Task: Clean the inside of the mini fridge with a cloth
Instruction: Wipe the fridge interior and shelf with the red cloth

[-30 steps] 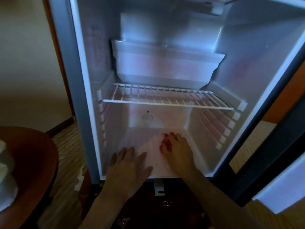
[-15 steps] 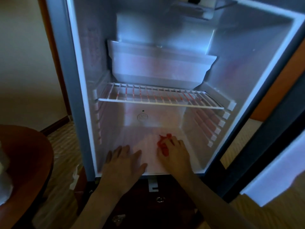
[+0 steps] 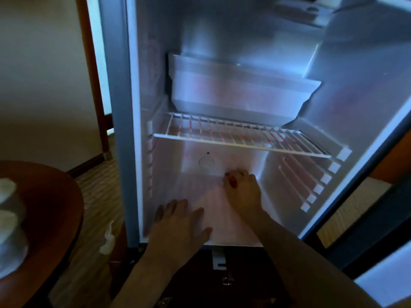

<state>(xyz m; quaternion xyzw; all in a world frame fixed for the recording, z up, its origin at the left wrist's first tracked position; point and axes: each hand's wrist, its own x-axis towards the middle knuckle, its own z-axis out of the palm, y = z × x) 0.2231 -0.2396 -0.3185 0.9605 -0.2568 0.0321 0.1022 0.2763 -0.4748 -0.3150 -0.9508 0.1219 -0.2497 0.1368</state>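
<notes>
The mini fridge [image 3: 133, 107] stands open in front of me, its white inside lit. My right hand [image 3: 244, 192] reaches deep onto the fridge floor [image 3: 200, 192], near the back wall, and grips a small red cloth [image 3: 232, 181] that shows only between its fingers. My left hand [image 3: 178, 225] lies flat with spread fingers on the front part of the floor, near the lower front edge. A white wire shelf [image 3: 240, 138] spans the fridge above both hands. Above the shelf sits a white plastic tray [image 3: 240, 96].
A round dark wooden table [image 3: 55, 207] with white rolled towels [image 3: 9, 230] stands at the left. A crumpled white tissue [image 3: 107, 238] lies on the striped carpet by the fridge's left foot. The fridge door [image 3: 387, 252] hangs open at the right. A dark cabinet is below.
My right hand has slid with the red cloth from the middle of the fridge floor back toward the rear wall. My left hand stays flat near the front edge.
</notes>
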